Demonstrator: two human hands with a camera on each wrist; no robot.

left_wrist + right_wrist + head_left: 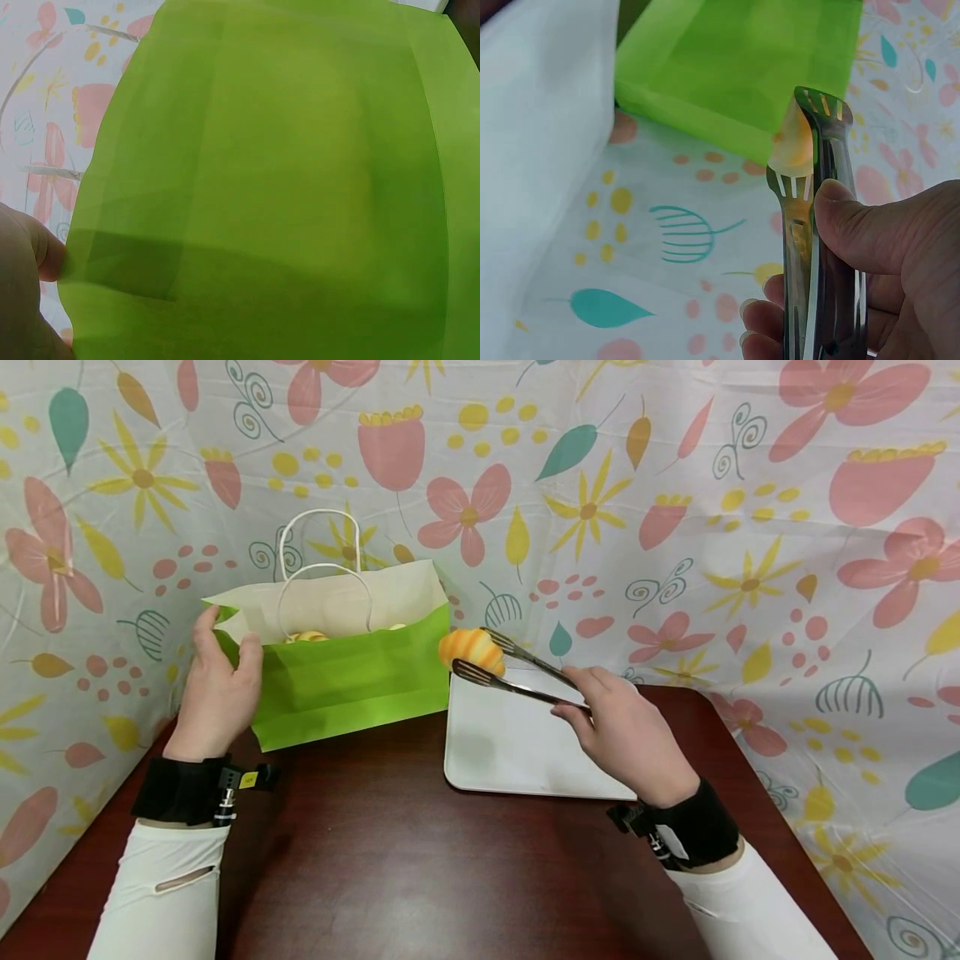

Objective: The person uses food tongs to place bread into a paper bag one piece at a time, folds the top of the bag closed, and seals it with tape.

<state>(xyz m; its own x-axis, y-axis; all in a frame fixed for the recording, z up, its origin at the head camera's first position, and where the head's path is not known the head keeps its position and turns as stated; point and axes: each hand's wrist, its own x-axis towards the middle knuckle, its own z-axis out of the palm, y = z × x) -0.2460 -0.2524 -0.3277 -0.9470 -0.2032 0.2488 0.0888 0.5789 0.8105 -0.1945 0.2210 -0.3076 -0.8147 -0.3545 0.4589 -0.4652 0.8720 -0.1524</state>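
Note:
A bright green paper bag with a cream inside and white twisted handles stands upright on the left. My left hand grips its left upper edge, and a fingertip shows against the paper in the left wrist view. My right hand holds metal tongs with slotted ends. Between the tong ends sits a small orange-and-cream striped bread roll, right beside the bag's right edge. Inside the bag, the top of another striped roll peeks over the rim; the rest of the contents is hidden.
A white tray lies flat on the dark wooden table, below the tongs and to the right of the bag. Close behind hangs a flower-patterned cloth, which also runs along both sides.

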